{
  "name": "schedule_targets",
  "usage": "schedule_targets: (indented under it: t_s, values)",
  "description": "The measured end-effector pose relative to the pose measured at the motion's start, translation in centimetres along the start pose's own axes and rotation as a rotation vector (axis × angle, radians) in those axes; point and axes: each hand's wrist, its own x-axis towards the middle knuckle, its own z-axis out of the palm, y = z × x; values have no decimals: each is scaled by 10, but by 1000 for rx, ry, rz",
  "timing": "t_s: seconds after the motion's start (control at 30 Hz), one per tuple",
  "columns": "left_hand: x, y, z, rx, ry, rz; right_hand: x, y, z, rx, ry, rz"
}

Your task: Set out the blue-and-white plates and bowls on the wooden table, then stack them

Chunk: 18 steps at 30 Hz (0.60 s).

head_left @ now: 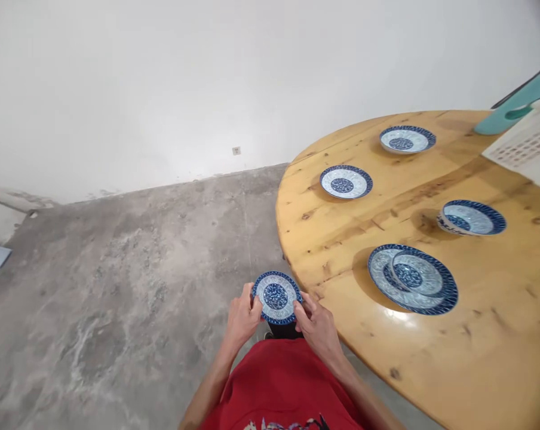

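A small blue-and-white patterned plate (275,296) is held face up in front of my red shirt, just off the table's edge. My left hand (244,312) grips its left rim, thumb on top and fingers underneath. On the opposite rim, my right hand (313,319) holds it the same way. The wooden table (364,352) lies to the right. Nearest on it, a larger plate (380,260) has a smaller matching dish (413,278) resting in it. Beyond are a bowl (473,218), a plate (344,182) and another dish (407,140), all in the same pattern.
At the table's far right stand a white plastic basket (527,143) and a turquoise object (516,104), partly cut off. A white wall (162,77) with a socket (236,150) rises behind. Bare concrete floor (131,286) spreads to the left.
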Motion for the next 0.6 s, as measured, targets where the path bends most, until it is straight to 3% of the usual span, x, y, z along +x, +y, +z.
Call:
schedule_targets:
  t_s: [0.13, 0.4, 0.6]
  values:
    - [60, 20, -10, 50, -80, 46, 45, -9, -3, 103, 75, 41]
    - [186, 92, -27, 227, -267, 237, 135, -32, -26, 181, 329, 73]
    - [242, 130, -16, 277, -333, 318, 169, -45, -49, 107, 489, 95]
